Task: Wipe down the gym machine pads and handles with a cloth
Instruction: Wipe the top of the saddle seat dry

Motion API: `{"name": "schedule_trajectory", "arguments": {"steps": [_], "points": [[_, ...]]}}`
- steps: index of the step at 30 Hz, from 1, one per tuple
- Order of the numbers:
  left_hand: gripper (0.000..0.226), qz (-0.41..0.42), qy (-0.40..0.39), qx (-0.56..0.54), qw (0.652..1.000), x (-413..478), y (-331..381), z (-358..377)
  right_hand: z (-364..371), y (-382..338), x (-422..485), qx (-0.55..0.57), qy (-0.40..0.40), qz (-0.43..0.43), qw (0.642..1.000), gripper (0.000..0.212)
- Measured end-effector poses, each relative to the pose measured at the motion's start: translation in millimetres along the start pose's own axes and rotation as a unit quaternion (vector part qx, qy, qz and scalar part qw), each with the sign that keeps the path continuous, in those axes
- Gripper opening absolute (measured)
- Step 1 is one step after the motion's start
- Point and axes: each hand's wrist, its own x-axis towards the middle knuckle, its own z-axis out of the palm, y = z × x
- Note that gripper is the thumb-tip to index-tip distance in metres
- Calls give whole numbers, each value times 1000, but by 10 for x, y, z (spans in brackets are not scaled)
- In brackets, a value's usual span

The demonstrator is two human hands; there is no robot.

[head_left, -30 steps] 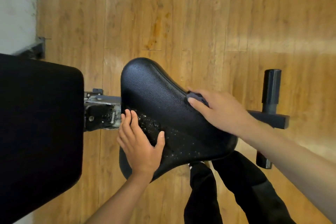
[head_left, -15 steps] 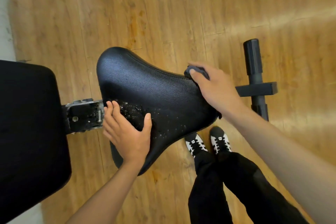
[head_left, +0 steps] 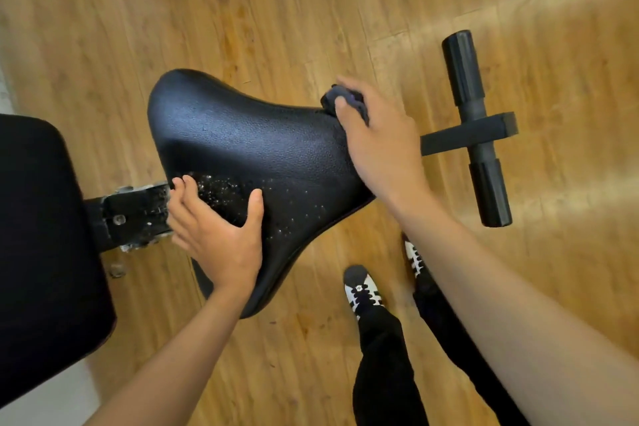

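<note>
A black textured seat pad (head_left: pixel 262 156) fills the middle of the view, with small water droplets scattered on its near left part. My left hand (head_left: pixel 218 239) rests flat on that wet area, thumb spread to the right. My right hand (head_left: pixel 377 138) grips a small dark cloth (head_left: pixel 337 98) and presses it on the pad's far right edge. Most of the cloth is hidden under my fingers.
A large black back pad (head_left: pixel 41 252) stands at the left, joined to the seat by a metal bracket (head_left: pixel 135 214). A black foot bar with foam rollers (head_left: pixel 477 128) lies right of the seat. My legs and black-and-white shoes (head_left: pixel 363 290) are on the wooden floor below.
My right hand with the cloth has slid along the seat's far edge toward the narrow right end. The view has shifted, so my shoes show. My left hand stays on the wet patch.
</note>
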Motion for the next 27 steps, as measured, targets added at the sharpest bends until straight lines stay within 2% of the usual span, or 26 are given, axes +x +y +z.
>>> {"name": "schedule_trajectory", "arguments": {"steps": [2,5,7,9,11,12,15,17,20,24,27], "points": [[100,-1,-4,-3,1000,3,20,-13,167,27,-308,-22,93,-29,995,43],[100,-3,-5,2,1000,-7,25,-24,364,142,-695,-22,133,-35,990,51],[101,-2,-8,-7,1000,-11,29,-38,305,156,-705,-18,112,-50,992,51],[101,-3,-8,-10,1000,-13,33,-36,132,91,-457,-12,58,-61,996,49],[101,-3,-8,-6,1000,-13,33,-31,-15,45,-123,-11,-7,-36,999,44],[101,-4,-9,-4,1000,-12,33,-27,-42,19,-62,-20,-12,-29,999,42],[101,-6,-6,-11,1000,-9,41,-35,192,71,-461,-64,79,-72,992,44],[102,-6,-3,-14,1000,-6,27,-34,373,161,-829,-67,104,-83,989,49],[102,-3,0,-11,1000,-8,13,-25,303,260,-774,-53,91,-121,987,51],[100,-2,12,-9,1000,-12,11,-8,65,118,-154,4,15,-74,997,48],[100,-3,13,-11,1000,-19,19,-5,115,115,-174,10,55,-74,996,49]]}}
